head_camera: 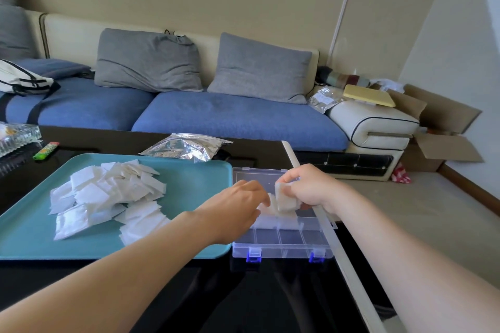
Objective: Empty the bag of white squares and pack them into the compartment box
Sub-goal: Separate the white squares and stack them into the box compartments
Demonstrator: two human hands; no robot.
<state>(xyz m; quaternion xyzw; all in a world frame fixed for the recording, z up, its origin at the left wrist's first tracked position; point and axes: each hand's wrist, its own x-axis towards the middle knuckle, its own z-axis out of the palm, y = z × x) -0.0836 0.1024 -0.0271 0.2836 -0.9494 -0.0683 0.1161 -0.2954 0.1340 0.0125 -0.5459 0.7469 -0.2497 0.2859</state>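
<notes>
A heap of white squares [108, 194] lies loose on a teal tray [189, 184]. Behind the tray lies the crumpled silver bag [184, 147], flat on the black table. To the tray's right stands the clear compartment box [281, 240] with blue latches, lid open. Over the box's middle row, my right hand [308, 186] grips a stack of white squares [284, 197]. My left hand [238, 203] reaches in beside it, its fingertips touching the white squares in a compartment; the fingers themselves are hidden behind the hand.
A green lighter [46, 150] and a clear plastic container [16, 138] sit at the table's far left. A blue sofa [216, 113] with grey cushions runs behind the table. Cardboard boxes [443, 143] stand on the floor at the right. The table's right edge [349, 265] runs beside the box.
</notes>
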